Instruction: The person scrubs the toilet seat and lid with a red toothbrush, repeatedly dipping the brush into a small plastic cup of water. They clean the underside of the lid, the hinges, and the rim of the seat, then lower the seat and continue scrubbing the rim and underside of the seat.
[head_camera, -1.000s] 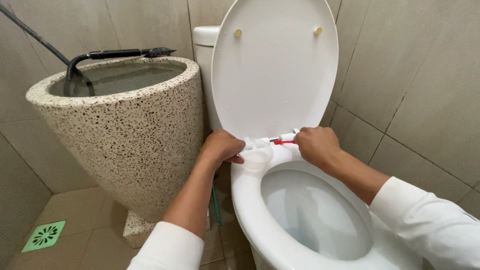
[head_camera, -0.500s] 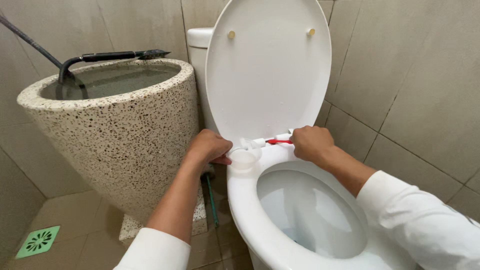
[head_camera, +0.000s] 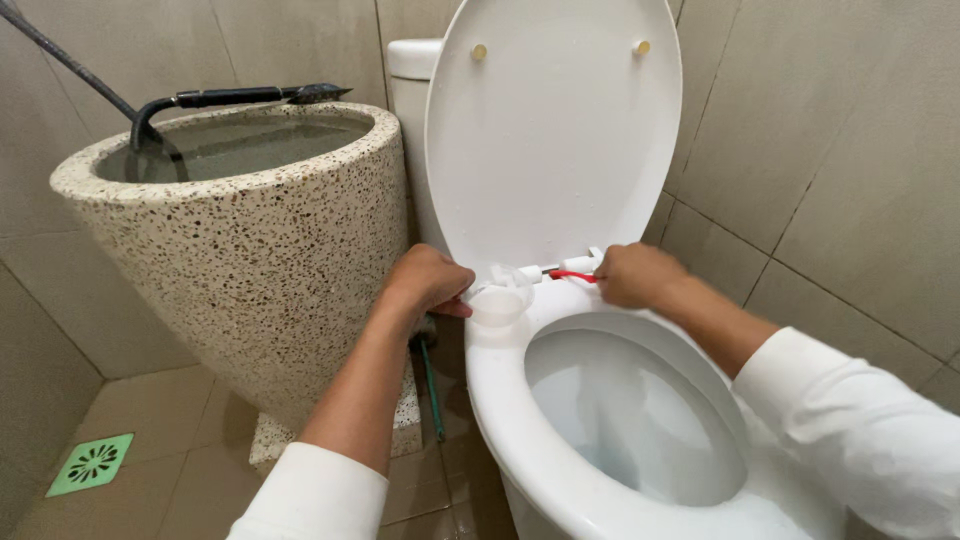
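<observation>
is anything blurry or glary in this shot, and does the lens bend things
Head view: the right hand is smeared by motion blur, while the left hand and the red tool stay fairly sharp; light is soft and even, with a mild sheen on the raised toilet lid; the wide lens bows the speckled basin and the wall tiles outward.
</observation>
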